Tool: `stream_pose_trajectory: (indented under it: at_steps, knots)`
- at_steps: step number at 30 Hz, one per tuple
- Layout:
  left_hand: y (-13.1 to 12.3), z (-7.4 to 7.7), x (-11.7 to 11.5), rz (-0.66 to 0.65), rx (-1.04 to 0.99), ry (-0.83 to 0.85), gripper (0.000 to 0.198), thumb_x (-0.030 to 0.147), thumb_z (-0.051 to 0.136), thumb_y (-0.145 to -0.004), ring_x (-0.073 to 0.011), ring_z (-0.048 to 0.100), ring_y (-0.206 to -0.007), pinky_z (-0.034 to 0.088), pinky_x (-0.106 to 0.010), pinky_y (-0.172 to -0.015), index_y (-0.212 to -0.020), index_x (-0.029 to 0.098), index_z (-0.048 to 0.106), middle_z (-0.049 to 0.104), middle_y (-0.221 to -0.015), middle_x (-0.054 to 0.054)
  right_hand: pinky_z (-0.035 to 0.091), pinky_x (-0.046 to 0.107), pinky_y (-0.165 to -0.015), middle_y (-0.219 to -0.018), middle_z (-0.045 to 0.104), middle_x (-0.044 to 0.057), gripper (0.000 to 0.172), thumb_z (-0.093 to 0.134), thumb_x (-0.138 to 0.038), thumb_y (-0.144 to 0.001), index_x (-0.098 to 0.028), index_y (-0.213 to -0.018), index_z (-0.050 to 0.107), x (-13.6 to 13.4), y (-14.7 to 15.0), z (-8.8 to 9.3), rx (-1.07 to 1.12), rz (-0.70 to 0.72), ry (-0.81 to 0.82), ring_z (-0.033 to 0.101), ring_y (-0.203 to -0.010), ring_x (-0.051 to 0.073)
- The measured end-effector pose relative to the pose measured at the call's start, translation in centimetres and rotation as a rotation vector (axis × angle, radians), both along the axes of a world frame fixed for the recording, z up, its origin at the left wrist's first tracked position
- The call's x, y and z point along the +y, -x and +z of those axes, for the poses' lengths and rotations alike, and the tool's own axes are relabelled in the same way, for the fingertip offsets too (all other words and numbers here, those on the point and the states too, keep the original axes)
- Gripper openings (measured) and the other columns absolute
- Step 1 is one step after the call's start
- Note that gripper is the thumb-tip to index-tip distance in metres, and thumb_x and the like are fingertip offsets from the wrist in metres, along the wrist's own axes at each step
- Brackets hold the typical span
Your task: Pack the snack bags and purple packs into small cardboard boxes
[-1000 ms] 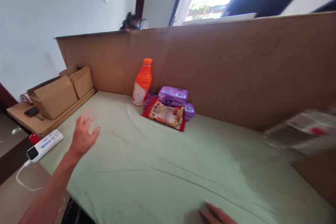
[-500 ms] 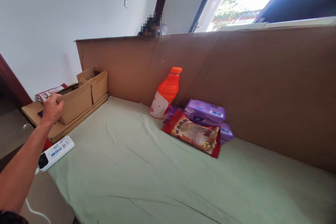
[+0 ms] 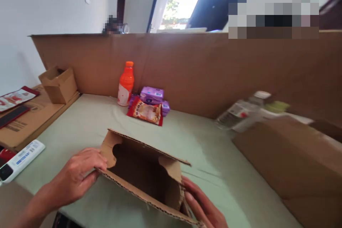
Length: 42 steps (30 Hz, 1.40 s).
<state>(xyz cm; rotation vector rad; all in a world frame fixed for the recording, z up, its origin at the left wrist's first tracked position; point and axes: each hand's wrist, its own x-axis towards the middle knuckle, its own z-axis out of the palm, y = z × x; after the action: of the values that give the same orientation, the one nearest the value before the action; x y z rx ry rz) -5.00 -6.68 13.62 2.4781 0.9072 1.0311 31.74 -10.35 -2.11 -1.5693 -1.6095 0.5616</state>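
An open-topped cardboard box (image 3: 146, 194) is between my two hands, low in the view over the green cloth. My left hand (image 3: 80, 172) grips its left end, fingers at the rim and thumb below. At the right end, my right hand (image 3: 201, 203) presses against the outer side; part of it is cut off by the frame edge. The inside of the box is dark and its floor is hard to see. Beyond it lies a red snack packet (image 3: 146, 111), leaning on purple tissue packs (image 3: 152, 94). An orange bottle (image 3: 126, 84) stands beside them.
A tall cardboard panel (image 3: 187, 74) runs along the back. To the left, a smaller box (image 3: 60, 85) sits on flat cardboard (image 3: 40, 114), near a white device (image 3: 22, 160). Right, a clear bottle (image 3: 235, 114) lies tilted behind a large carton (image 3: 280, 156).
The longer box has come off the flat cardboard at left to the front middle. My right hand has entered and holds it too. The view has swung right.
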Motion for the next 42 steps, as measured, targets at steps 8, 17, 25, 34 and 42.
stream_pose_trajectory:
  at_steps: [8,17,25,34,42]
  knots:
    - [-1.0,2.8,0.0,-0.085,-0.019,0.233,0.025,0.018,0.055,-0.092,-0.0188,0.065,-0.114,0.053,-0.032,-0.096,-0.115,0.027,0.059,0.069,-0.12,-0.004,0.054,0.039,-0.1,-0.133,0.067,0.006,0.029,0.05,-0.026,-0.1,-0.029,-0.125,0.065,-0.6,0.3,9.9,0.02,0.061,-0.424,0.063,-0.124,0.025]
    - [-5.5,6.1,5.2,-0.266,0.436,0.383,0.066,0.072,0.036,-0.094,-0.0259,0.066,-0.106,0.051,-0.036,-0.091,-0.123,0.019,0.066,0.071,-0.116,-0.011,0.047,0.053,-0.106,-0.14,0.06,0.022,0.095,0.075,-0.045,-0.081,-0.012,-0.158,0.031,2.8,4.9,16.7,-0.634,0.738,-0.094,0.058,-0.125,0.037]
    - [-8.2,5.8,6.9,-0.243,0.763,0.06,0.066,0.071,0.037,-0.093,-0.0219,0.061,-0.067,0.041,-0.032,-0.062,-0.069,0.018,0.068,0.065,-0.062,-0.006,0.032,0.061,-0.114,-0.15,0.049,0.021,0.089,0.076,-0.055,-0.076,-0.015,-0.151,0.047,4.5,4.7,19.0,-0.716,0.768,0.151,0.042,-0.139,0.042]
    - [-8.9,5.6,6.4,-0.196,0.884,-0.029,0.051,0.062,0.052,-0.092,-0.0232,0.064,-0.066,0.041,-0.032,-0.06,-0.072,0.018,0.067,0.07,-0.066,-0.006,0.045,0.033,-0.069,-0.08,0.073,0.007,0.053,0.074,-0.064,-0.074,-0.015,-0.093,0.076,8.9,7.5,20.9,-0.856,1.056,0.224,0.063,-0.07,0.022]
    - [-3.6,5.2,2.4,0.016,0.682,-0.151,0.027,0.044,0.069,-0.083,-0.0246,0.061,-0.075,0.045,-0.055,-0.098,-0.077,0.018,0.064,0.064,-0.074,-0.005,0.044,0.037,-0.08,-0.084,0.07,0.006,0.014,0.061,-0.018,-0.089,-0.019,-0.079,0.07,4.8,3.0,19.1,-0.771,0.776,-0.045,0.061,-0.081,0.021]
